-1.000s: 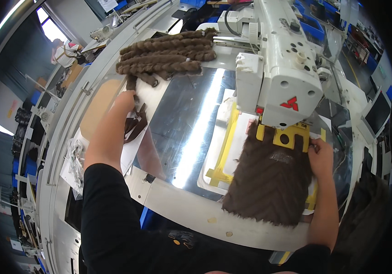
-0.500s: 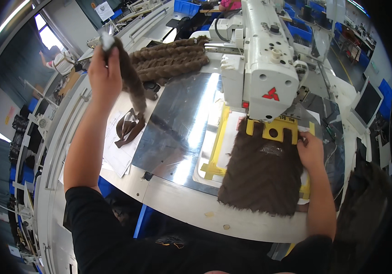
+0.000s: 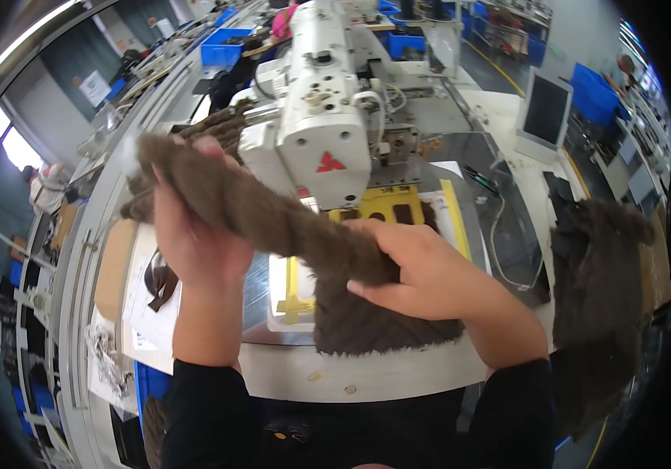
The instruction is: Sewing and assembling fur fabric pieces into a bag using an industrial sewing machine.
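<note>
A long brown fur strip (image 3: pixel 273 219) stretches between my two hands, raised above the worktable. My left hand (image 3: pixel 202 234) grips its upper left end, where a whitish patch shows. At the lower right end, my right hand (image 3: pixel 421 270) is closed around the strip with the thumb underneath. Below and behind it, a flat brown fur panel (image 3: pixel 382 324) lies partly under the yellow clamp plate (image 3: pixel 390 205) of a white sewing machine (image 3: pixel 323 133). The strip and my right hand hide much of the panel.
Several fur pieces (image 3: pixel 218 125) lie behind my left hand. A dark brown ribbon (image 3: pixel 162 285) rests on paper at left. Brown fur (image 3: pixel 597 266) hangs at the right edge. A monitor (image 3: pixel 545 113) stands back right, and a cord (image 3: pixel 499 242) curls on the metal plate.
My right hand has left the panel's edge and taken hold of the strip's other end. My left hand has come lower and nearer the middle, and the view has turned right.
</note>
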`<state>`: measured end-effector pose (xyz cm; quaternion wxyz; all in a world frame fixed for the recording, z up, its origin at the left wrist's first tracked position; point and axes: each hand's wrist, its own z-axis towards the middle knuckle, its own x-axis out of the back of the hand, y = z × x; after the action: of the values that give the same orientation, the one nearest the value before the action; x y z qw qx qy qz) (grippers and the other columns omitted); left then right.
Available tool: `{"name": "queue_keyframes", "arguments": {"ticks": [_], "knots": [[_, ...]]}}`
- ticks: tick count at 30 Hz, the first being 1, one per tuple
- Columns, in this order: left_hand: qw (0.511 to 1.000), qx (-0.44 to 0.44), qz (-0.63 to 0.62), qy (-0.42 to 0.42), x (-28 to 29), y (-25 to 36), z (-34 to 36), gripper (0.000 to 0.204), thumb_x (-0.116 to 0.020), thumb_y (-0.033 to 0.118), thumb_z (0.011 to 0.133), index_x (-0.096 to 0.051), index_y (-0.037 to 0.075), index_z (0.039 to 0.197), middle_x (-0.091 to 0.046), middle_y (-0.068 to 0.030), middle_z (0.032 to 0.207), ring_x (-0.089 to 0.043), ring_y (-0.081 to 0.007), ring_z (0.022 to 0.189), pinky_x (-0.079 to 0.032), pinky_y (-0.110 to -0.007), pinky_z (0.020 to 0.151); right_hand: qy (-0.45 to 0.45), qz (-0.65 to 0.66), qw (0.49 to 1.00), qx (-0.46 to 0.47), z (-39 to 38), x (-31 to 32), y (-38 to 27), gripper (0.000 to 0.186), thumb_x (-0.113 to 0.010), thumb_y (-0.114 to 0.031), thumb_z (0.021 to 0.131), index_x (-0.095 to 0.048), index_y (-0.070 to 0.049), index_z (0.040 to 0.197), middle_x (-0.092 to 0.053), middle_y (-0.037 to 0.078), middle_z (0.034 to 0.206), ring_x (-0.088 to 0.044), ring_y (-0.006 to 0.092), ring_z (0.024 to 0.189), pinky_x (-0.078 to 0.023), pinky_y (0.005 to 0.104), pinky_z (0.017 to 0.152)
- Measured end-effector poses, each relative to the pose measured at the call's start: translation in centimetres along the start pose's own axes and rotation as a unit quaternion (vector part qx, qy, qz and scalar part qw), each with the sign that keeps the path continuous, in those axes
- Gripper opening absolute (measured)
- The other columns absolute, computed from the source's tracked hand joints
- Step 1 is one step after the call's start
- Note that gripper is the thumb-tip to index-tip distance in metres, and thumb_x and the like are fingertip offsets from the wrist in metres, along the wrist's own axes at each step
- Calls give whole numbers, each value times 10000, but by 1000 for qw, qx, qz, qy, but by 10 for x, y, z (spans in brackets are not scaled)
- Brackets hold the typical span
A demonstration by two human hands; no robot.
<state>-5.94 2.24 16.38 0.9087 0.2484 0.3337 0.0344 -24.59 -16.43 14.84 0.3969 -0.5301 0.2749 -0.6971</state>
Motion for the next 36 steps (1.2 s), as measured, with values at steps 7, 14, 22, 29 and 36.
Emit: {"name": "queue_keyframes", "arguments": {"ticks": [7, 14, 22, 29, 36], "knots": [[979, 119, 162, -37, 57, -36, -33, 640, -818, 399, 914, -511, 25, 1333, -633, -149, 1204, -651, -254, 1108, -540, -422, 996, 161, -501, 850, 27, -23, 27, 40, 333, -688, -73, 762, -693, -55, 1095, -629, 82, 831, -655, 281, 817, -485, 418, 733], [949, 237, 208, -17, 53, -62, -51, 496, -954, 204, 771, -675, -27, 1109, -725, -126, 1079, -697, -210, 1012, -548, -345, 944, 33, -363, 930, 43, -9, 15, 51, 471, -785, -162, 756, -643, -45, 1189, -642, 82, 903, -654, 287, 836, -484, 404, 752], [914, 272, 288, -92, 50, -63, -52, 579, -1005, 208, 673, -729, -6, 1136, -730, -84, 1099, -674, -175, 1027, -519, -317, 938, -60, -304, 951, -10, -8, 9, 53, 507, -826, -176, 730, -621, -32, 1171, -640, 97, 968, -668, 301, 882, -529, 409, 742], [917, 211, 305, -144, 51, -64, -56, 462, -994, 88, 625, -782, -7, 1024, -738, -109, 1081, -695, -214, 993, -541, -332, 900, -64, -304, 950, 14, -9, 8, 52, 484, -820, -163, 734, -618, -28, 1154, -637, 94, 955, -675, 302, 889, -537, 413, 735], [946, 171, 241, -136, 61, -73, -66, 294, -959, 76, 685, -732, -24, 843, -730, -122, 1029, -691, -192, 906, -543, -340, 826, -81, -258, 963, 9, -8, 3, 56, 342, -782, -151, 759, -625, -33, 1039, -653, 99, 926, -678, 322, 888, -537, 430, 716]]}}
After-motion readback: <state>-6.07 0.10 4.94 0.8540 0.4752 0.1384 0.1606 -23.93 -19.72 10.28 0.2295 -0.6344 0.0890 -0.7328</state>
